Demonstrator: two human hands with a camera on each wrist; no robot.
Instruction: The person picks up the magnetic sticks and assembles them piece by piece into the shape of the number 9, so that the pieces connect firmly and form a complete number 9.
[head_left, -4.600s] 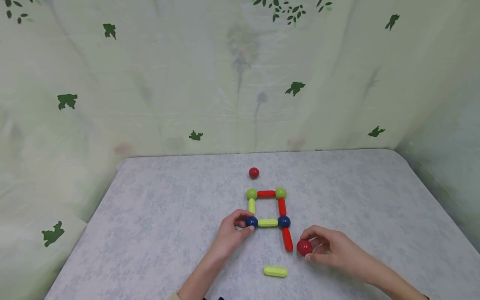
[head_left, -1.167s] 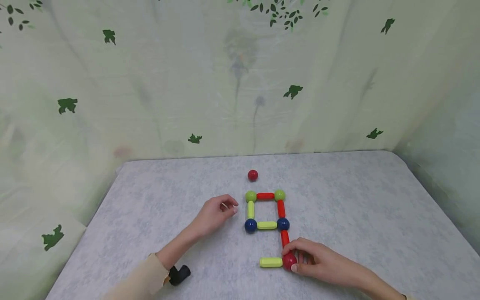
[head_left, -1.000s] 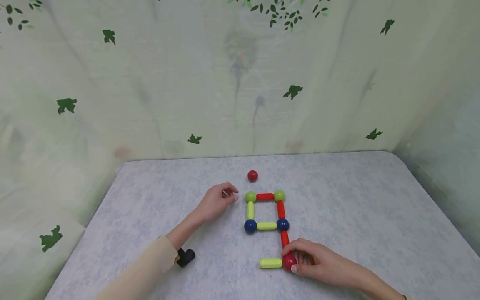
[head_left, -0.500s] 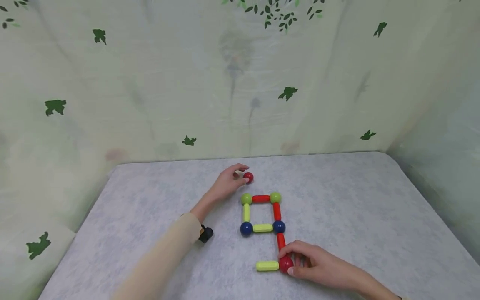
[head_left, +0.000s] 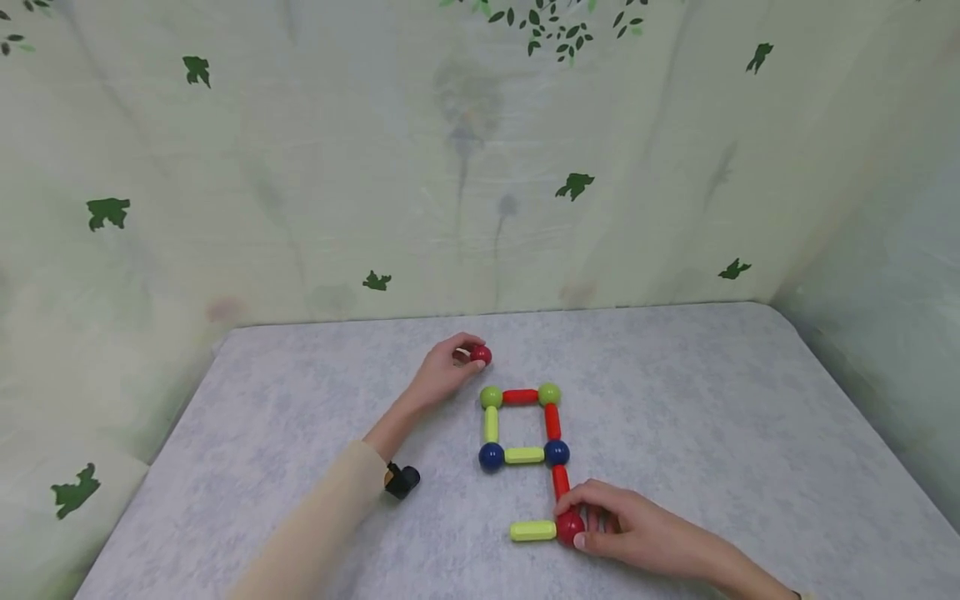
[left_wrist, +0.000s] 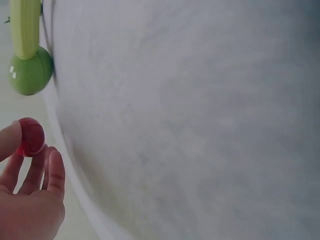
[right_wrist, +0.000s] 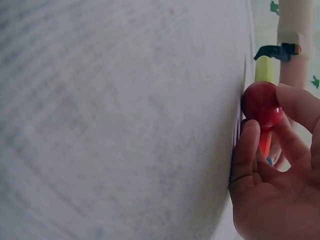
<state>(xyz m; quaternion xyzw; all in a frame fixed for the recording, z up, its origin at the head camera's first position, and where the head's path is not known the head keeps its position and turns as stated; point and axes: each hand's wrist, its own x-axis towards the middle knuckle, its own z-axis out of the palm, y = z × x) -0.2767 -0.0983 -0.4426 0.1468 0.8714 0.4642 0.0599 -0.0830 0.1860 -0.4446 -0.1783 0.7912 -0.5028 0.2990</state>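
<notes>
My left hand (head_left: 442,371) pinches a red ball (head_left: 482,356) between thumb and fingers, behind and left of the figure; the left wrist view shows this red ball (left_wrist: 33,137) close to a green ball (left_wrist: 31,75). My right hand (head_left: 637,529) holds another red ball (head_left: 570,527) at the figure's near corner. Joined to that ball are a red rod (head_left: 561,481) and a yellow-green rod (head_left: 533,531) pointing left. Beyond them, two green balls and two blue balls, such as the blue ball (head_left: 557,452), form a square with red and yellow-green rods between them.
Everything lies on a grey mottled tabletop (head_left: 750,417). A pale curtain (head_left: 322,167) with green leaf and bird prints hangs behind it. A black wrist camera (head_left: 403,482) sits on the left forearm.
The left hand has left the blue ball, reached to the far red ball and drawn it slightly left. The right hand has brought its red ball to the red and yellow-green rods.
</notes>
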